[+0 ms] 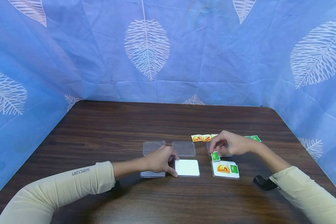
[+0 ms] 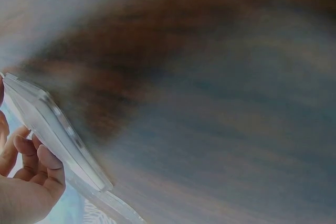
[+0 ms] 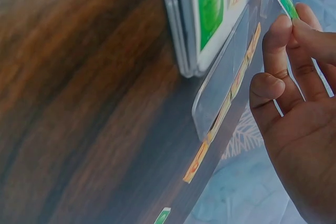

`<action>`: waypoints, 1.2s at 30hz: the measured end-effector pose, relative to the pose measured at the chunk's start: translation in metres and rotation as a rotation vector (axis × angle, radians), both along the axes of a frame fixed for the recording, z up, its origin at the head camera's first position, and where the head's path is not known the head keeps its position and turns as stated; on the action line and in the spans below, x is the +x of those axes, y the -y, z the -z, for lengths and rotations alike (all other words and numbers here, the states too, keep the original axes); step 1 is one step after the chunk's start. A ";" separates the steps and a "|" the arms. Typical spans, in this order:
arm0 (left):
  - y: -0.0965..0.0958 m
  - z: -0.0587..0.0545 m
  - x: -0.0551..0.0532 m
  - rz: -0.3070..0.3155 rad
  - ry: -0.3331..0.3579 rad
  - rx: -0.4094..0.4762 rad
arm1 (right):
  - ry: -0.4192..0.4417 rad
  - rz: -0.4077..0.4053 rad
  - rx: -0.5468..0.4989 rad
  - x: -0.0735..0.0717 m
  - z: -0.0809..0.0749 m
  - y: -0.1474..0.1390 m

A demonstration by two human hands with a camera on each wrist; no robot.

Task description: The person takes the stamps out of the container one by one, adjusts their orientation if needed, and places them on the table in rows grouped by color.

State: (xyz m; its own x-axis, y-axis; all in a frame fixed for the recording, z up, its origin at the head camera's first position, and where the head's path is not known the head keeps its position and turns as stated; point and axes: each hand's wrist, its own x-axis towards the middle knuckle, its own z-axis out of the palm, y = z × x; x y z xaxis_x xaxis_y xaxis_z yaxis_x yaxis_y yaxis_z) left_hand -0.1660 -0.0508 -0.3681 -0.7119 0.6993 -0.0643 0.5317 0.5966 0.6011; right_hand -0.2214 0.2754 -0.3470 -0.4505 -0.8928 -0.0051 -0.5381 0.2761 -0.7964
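Observation:
My left hand (image 1: 163, 159) spans the left side of a clear case filled with white (image 1: 187, 168), thumb at its near corner and index finger at its far corner. The left wrist view shows that case (image 2: 58, 129) edge-on beside the fingers. My right hand (image 1: 231, 143) pinches a small green paper square with a white border (image 1: 215, 156) between thumb and fingertip. It hangs above the far left part of another white-filled case (image 1: 226, 175). On that case lie an orange-yellow picture piece (image 1: 223, 168) and a green square (image 1: 234, 169), side by side.
Two clear lids (image 1: 154, 146) (image 1: 184, 149) lie behind the cases; a third is partly under my right hand. Another case (image 1: 152, 174) sits left, partly covered by my left hand. Orange-yellow pieces (image 1: 197, 137) and green pieces (image 1: 256, 138) form a row farther back.

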 end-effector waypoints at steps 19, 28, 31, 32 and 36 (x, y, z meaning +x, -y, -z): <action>0.000 0.001 0.000 0.000 -0.003 0.001 | -0.019 0.073 -0.005 -0.007 0.003 -0.028; 0.000 0.000 0.000 0.004 -0.004 -0.002 | -0.012 0.132 -0.046 -0.009 0.000 -0.046; 0.000 0.000 0.000 0.004 -0.006 -0.007 | -0.019 0.144 -0.051 -0.009 -0.001 -0.053; 0.000 0.000 0.000 0.004 -0.007 -0.008 | -0.019 0.145 -0.053 -0.009 -0.001 -0.055; 0.000 0.000 0.000 0.005 -0.007 -0.007 | -0.012 0.162 -0.043 -0.010 -0.001 -0.064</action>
